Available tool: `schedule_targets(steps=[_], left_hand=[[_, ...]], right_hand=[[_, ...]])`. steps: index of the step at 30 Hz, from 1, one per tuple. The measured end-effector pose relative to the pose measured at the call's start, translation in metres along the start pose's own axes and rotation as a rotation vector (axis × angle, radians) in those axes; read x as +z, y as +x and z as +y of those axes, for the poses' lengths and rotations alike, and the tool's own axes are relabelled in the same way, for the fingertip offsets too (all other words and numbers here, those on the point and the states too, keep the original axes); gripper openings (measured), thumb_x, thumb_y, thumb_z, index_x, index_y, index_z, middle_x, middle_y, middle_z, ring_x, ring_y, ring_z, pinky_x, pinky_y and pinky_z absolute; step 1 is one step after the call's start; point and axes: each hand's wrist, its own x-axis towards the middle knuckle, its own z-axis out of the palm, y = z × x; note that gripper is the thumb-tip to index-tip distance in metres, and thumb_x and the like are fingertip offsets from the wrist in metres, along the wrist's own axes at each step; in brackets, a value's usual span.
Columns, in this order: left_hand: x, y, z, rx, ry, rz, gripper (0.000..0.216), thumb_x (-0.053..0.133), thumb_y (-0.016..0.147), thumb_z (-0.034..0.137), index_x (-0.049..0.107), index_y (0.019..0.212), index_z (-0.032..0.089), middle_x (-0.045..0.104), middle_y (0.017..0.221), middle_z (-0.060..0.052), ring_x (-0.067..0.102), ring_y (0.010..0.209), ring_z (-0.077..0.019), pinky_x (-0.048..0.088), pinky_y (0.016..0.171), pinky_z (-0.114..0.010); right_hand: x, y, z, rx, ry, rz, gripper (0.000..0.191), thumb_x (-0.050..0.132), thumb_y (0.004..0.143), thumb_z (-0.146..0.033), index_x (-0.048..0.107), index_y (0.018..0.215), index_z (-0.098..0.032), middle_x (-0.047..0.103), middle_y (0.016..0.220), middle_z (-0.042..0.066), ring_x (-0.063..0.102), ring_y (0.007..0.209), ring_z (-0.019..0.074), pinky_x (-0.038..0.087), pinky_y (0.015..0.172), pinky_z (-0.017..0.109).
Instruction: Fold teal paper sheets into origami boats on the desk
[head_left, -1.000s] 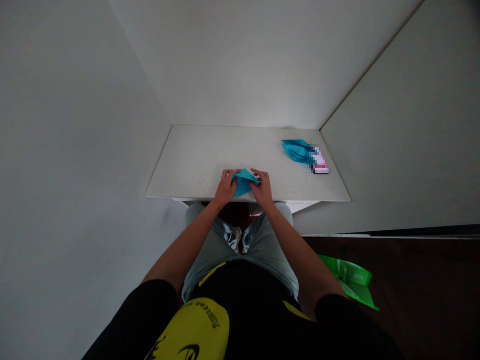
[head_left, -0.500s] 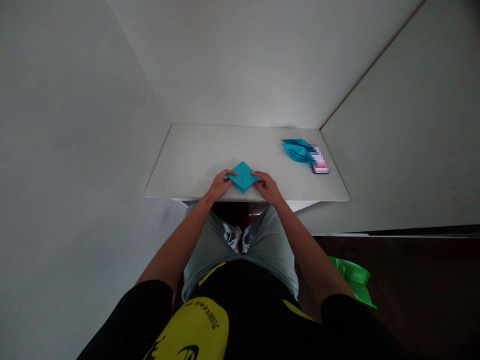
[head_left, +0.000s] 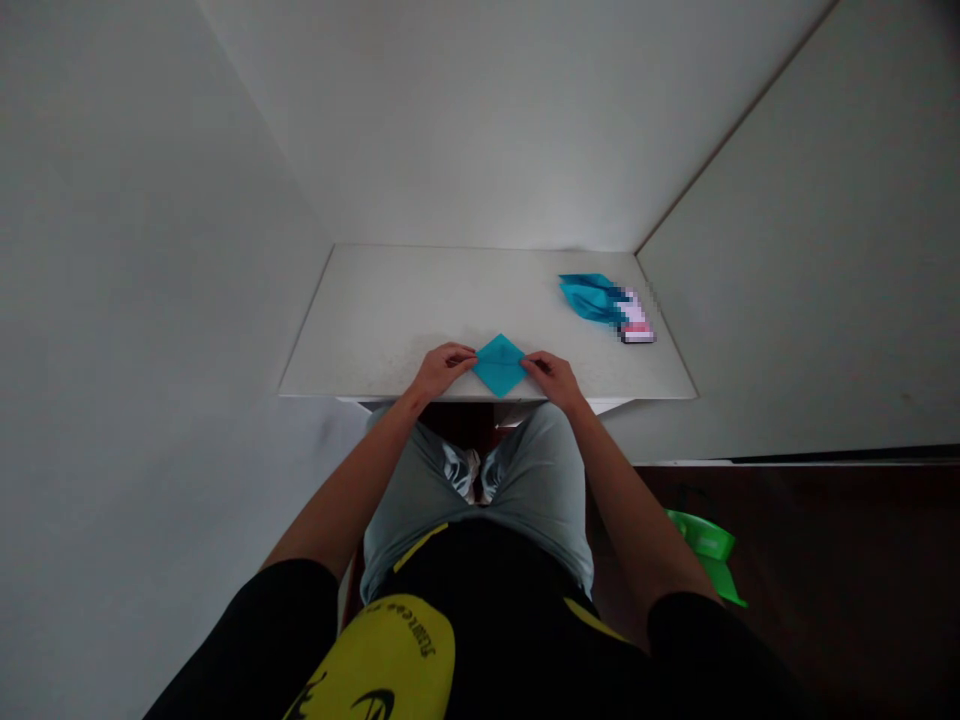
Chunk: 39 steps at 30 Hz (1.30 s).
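Note:
A small blue folded paper (head_left: 500, 364), diamond-shaped, lies flat near the front edge of a white table (head_left: 390, 310). My left hand (head_left: 442, 366) pinches its left corner with curled fingers. My right hand (head_left: 553, 376) pinches its right corner the same way. Both forearms reach in from below over my lap.
At the table's back right lie more blue folded papers (head_left: 589, 297) beside a small blurred pink-and-white object (head_left: 637, 322). White walls close in on the left, back and right. A green object (head_left: 705, 550) lies on the dark floor at the right.
The paper went from a crumpled fold held between both hands to a flat diamond on the table. My hands have moved apart to its left and right corners.

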Motion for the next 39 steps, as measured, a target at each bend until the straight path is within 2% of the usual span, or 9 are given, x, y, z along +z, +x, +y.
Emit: schedule_targets(steps=[4,9,14,20,24,27,31,35,39], left_hand=[[0.002,0.001,0.001,-0.023,-0.005,0.027,0.031,0.076,0.094,0.050,0.081,0.090,0.020,0.081,0.116,-0.011,0.075,0.103,-0.0231,0.062,0.093,-0.038],[0.006,0.001,-0.001,-0.115,-0.068,0.052,0.038,0.080,0.090,0.047,0.077,0.115,0.018,0.079,0.095,-0.005,0.070,0.076,-0.0161,0.057,0.075,-0.030],[0.005,0.002,-0.006,0.018,-0.069,-0.039,0.036,0.083,0.089,0.048,0.083,0.112,0.020,0.075,0.129,-0.012,0.073,0.101,-0.0205,0.060,0.091,-0.035],[0.001,0.004,-0.014,-0.014,-0.108,-0.140,0.059,0.096,0.073,0.049,0.084,0.122,0.019,0.065,0.150,-0.017,0.074,0.112,-0.0253,0.061,0.102,-0.043],[0.002,0.004,-0.009,-0.058,-0.083,-0.110,0.047,0.089,0.081,0.051,0.086,0.115,0.020,0.079,0.127,-0.012,0.074,0.108,-0.0245,0.059,0.103,-0.041],[0.004,0.002,-0.004,-0.128,-0.113,-0.042,0.042,0.085,0.083,0.053,0.086,0.107,0.019,0.084,0.108,-0.009,0.075,0.098,-0.0236,0.060,0.095,-0.039],[0.009,0.002,-0.002,-0.194,-0.225,0.004,0.056,0.092,0.074,0.053,0.084,0.115,0.016,0.083,0.096,-0.008,0.073,0.085,-0.0206,0.059,0.082,-0.035],[0.013,0.003,0.000,-0.187,-0.254,-0.001,0.064,0.096,0.068,0.050,0.082,0.119,0.016,0.083,0.100,-0.008,0.072,0.083,-0.0190,0.059,0.082,-0.034],[0.014,0.003,0.003,-0.180,-0.232,-0.005,0.053,0.092,0.073,0.054,0.084,0.111,0.017,0.083,0.108,-0.010,0.073,0.092,-0.0217,0.058,0.088,-0.036]], right_hand=[[0.006,-0.001,-0.001,-0.003,0.037,-0.048,0.049,0.068,0.094,-0.069,0.079,0.103,-0.023,0.074,0.081,0.002,0.064,0.073,0.0199,0.054,0.072,0.034],[0.012,0.001,-0.001,-0.042,0.157,-0.044,0.055,0.067,0.097,-0.065,0.072,0.134,-0.025,0.068,0.078,-0.001,0.061,0.072,0.0184,0.051,0.071,0.032],[0.008,0.002,0.002,-0.044,0.149,-0.068,0.046,0.069,0.096,-0.060,0.081,0.121,-0.024,0.075,0.093,0.004,0.059,0.077,0.0189,0.051,0.076,0.035],[0.005,0.003,0.006,0.003,0.144,-0.071,0.059,0.081,0.085,-0.054,0.078,0.135,-0.024,0.073,0.087,0.002,0.058,0.076,0.0196,0.053,0.077,0.037],[0.007,0.004,0.005,0.028,0.194,-0.032,0.051,0.082,0.083,-0.057,0.081,0.122,-0.023,0.071,0.082,0.001,0.058,0.074,0.0189,0.053,0.074,0.036],[0.006,0.004,0.003,0.053,0.267,-0.016,0.050,0.085,0.081,-0.062,0.081,0.111,-0.023,0.066,0.074,-0.001,0.056,0.070,0.0174,0.052,0.071,0.034],[0.005,0.003,0.000,0.060,0.398,-0.004,0.059,0.090,0.076,-0.066,0.077,0.116,-0.026,0.061,0.071,-0.004,0.060,0.070,0.0172,0.056,0.073,0.035],[0.006,0.004,-0.003,0.045,0.482,-0.012,0.058,0.090,0.075,-0.067,0.076,0.115,-0.027,0.064,0.072,-0.004,0.067,0.076,0.0192,0.060,0.083,0.038],[0.006,0.005,-0.002,0.039,0.450,0.024,0.051,0.087,0.077,-0.067,0.078,0.105,-0.026,0.069,0.078,0.000,0.063,0.073,0.0183,0.056,0.077,0.037]])
